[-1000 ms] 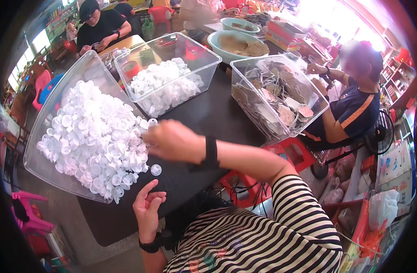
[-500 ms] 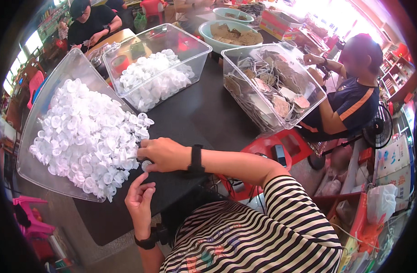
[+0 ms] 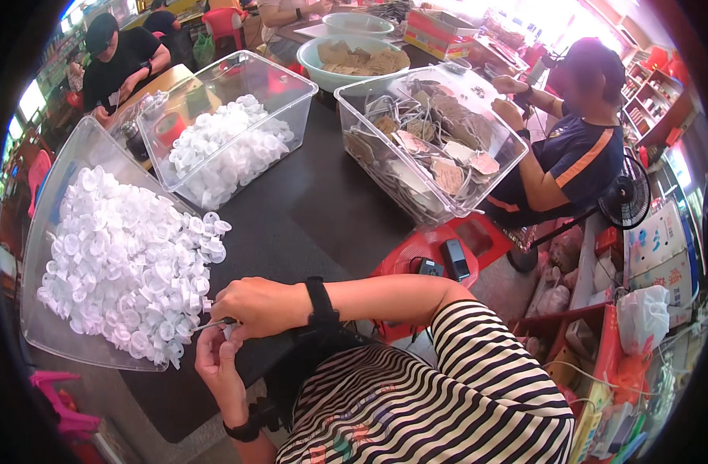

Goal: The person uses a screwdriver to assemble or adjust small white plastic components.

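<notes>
My right hand (image 3: 253, 305) is closed around a slim dark-handled tool (image 3: 227, 320) with a thin metal tip pointing left. Its exact kind is too small to tell. Just below it, my left hand (image 3: 221, 363) has its fingers raised and drawn together at a small translucent white plastic piece (image 3: 230, 331). The fingers of both hands meet there, so part of the piece is hidden. Close to the left of my hands spreads a large heap of similar round, cap-like white plastic pieces (image 3: 122, 255), lying in a tilted clear plastic bin (image 3: 35, 290).
Behind stands a second clear bin (image 3: 288, 116) with more white pieces. A third clear bin (image 3: 385, 174) holds cardboard tags and cords. Pale basins (image 3: 315, 75) sit farther back on the dark table (image 3: 315, 201). Co-workers sit at left and right. A red stool (image 3: 404, 259) is beside me.
My right hand has come down and left with the tool, away from the heap. My left fingers, spread before, have closed in on the small piece. The whole view has shifted slightly.
</notes>
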`<state>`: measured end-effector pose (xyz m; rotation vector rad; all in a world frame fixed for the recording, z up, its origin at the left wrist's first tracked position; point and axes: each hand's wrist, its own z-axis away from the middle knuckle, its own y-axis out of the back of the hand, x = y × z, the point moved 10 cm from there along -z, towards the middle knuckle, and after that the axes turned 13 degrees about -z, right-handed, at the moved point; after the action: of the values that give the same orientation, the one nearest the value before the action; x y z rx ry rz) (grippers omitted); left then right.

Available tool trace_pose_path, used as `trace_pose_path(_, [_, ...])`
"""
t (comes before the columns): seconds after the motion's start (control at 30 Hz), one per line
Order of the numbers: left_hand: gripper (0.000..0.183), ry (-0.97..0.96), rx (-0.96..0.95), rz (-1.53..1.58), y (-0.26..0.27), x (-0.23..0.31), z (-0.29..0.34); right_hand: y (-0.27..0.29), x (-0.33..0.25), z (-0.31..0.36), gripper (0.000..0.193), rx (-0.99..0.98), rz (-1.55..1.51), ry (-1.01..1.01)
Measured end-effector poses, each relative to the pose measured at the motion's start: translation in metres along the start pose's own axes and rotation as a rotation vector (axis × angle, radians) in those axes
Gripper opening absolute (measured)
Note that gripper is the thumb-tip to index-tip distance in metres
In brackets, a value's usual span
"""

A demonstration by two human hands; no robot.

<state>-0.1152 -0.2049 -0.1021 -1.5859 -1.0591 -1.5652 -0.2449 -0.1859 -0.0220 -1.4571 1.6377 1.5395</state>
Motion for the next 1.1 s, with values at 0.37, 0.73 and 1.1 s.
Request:
trace_pose_path(0.37, [0.024,0.087,0.027,0.114,-0.005,0.004,0.000,0.004,0.000,0.022,0.034,0.223,-0.109,-0.109])
trace_pose_path(0.73, [0.028,0.092,-0.058,0.211,-0.006,-0.001,-0.001,0.003,-0.008,0.028,0.027,0.290,-0.087,0.017])
trace_pose_path(1.1, [0.028,0.039,-0.117,-0.096,-0.018,0.014,-0.004,0.021,0.004,0.030,0.020,0.307,-0.213,-0.031])
